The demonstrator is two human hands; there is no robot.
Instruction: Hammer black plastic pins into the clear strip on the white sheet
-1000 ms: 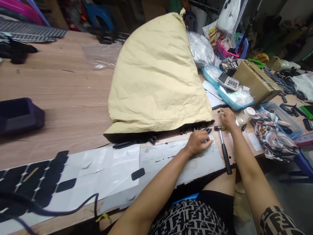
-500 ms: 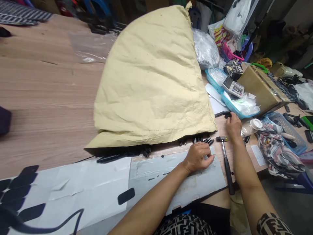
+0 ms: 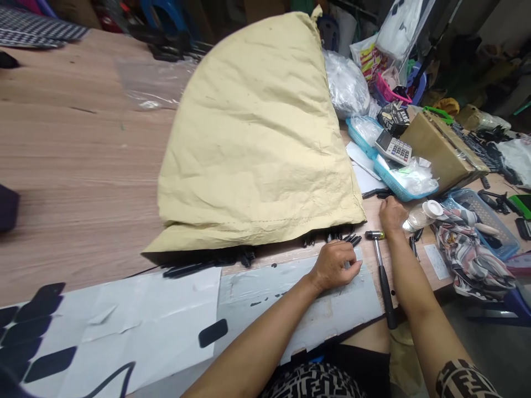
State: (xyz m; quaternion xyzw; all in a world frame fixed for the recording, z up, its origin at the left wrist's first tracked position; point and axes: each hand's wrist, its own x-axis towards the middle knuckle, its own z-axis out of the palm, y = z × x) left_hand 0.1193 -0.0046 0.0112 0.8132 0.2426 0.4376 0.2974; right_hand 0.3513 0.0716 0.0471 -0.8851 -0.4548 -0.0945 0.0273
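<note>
We've got our left hand (image 3: 337,265) loosely curled over the grey board (image 3: 340,309), right by the black pieces (image 3: 352,240) at the yellow sack's (image 3: 257,143) mouth. Right hand (image 3: 392,215)'s bunched near the jar (image 3: 420,216); can't tell if either holds anything. Worry: the hammer (image 3: 385,284) seems to overhang the worktop (image 3: 83,166), so one forearm bump could drop it.
</note>
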